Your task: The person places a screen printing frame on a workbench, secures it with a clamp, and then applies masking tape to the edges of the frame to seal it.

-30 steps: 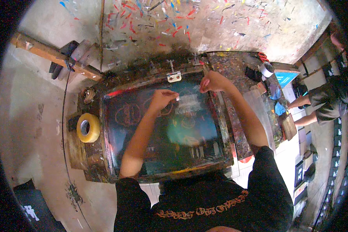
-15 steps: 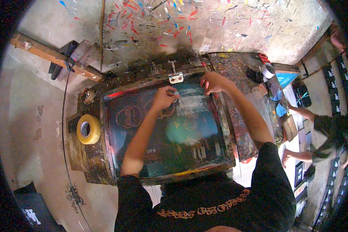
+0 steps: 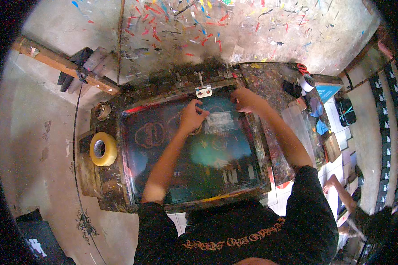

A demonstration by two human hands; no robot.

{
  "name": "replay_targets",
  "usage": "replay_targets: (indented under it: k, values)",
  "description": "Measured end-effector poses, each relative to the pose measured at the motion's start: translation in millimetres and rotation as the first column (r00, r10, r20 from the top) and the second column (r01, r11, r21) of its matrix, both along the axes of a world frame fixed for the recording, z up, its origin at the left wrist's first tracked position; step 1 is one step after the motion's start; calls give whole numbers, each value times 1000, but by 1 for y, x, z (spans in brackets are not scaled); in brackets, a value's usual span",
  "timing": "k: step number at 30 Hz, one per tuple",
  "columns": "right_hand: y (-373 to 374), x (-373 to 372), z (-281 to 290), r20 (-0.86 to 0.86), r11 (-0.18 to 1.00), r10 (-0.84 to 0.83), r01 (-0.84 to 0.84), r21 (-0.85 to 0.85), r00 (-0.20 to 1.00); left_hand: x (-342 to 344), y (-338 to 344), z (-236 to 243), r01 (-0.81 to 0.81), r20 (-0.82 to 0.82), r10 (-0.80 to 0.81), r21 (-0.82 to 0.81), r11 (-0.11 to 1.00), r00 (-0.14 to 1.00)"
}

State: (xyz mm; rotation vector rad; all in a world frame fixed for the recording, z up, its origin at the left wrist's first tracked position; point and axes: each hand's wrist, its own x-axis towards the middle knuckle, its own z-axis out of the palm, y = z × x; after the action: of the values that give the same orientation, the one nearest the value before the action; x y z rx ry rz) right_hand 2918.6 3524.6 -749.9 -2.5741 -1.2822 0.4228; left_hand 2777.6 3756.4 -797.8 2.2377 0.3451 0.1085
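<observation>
A framed printing screen (image 3: 194,179) lies on the workbench, its dark mesh showing faint outlined shapes and a greenish glow. Over its far middle part, my left hand (image 3: 193,116) has thumb and fingers bent together; whatever they pinch is too small to make out. My right hand (image 3: 248,101) is at the screen's far right corner, fingers curled in by the frame's inner edge, and what lies in them is hidden. Between and below the hands is a whitish rectangular patch (image 3: 220,121) on the mesh. A metal hinge clamp (image 3: 203,91) grips the far side of the frame.
A roll of yellowish clear tape (image 3: 112,149) rests left of the screen. On the right of the bench are a white roll (image 3: 307,82), a blue crumpled scrap (image 3: 321,128) and a wooden block (image 3: 332,147). A paint-flecked wall rises behind. Another person's arm (image 3: 344,194) shows at lower right.
My left hand has shifted slightly nearer to me, and the small pale bit at its fingertips no longer shows. My right hand stays near the corner. The other person has moved lower in view.
</observation>
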Motion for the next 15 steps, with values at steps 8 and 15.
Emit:
replay_targets:
  k: [8,15]
  values:
    - [-3,7,-28,253,971,-5,66,-232,967,-3,-21,7,20,112,-40,179,984,993]
    - [23,0,-10,374,993,96,-61,-104,922,2,-13,-5,-16,167,-20,206,978,986]
